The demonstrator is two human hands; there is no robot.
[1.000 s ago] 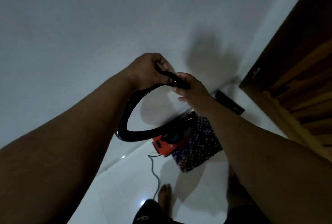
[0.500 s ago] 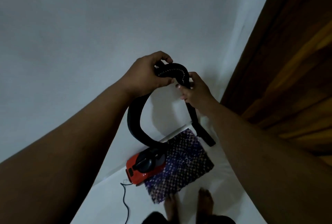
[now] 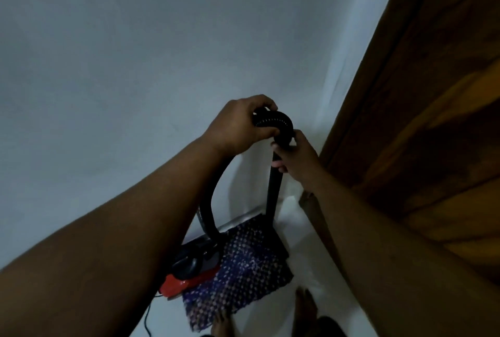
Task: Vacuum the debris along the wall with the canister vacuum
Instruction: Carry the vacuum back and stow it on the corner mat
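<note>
A red and black canister vacuum [image 3: 189, 271] sits on the white floor against the wall. Its black ribbed hose [image 3: 209, 207] loops up from the canister to chest height and bends sharply at the top. My left hand [image 3: 240, 123] grips the hose just before the bend. My right hand [image 3: 295, 155] holds the top of the black wand [image 3: 273, 190], which hangs almost straight down with its lower end over the mat. No debris shows in this dim light.
A dark patterned mat [image 3: 243, 271] lies on the floor beside the canister. A brown wooden door [image 3: 422, 109] fills the right side. The white wall [image 3: 135, 66] is ahead. The power cord [image 3: 147, 320] trails near my bare feet [image 3: 305, 307].
I have lifted the hose bend higher and swung the wand from slanting right to nearly upright. My view has shifted toward the door and mat.
</note>
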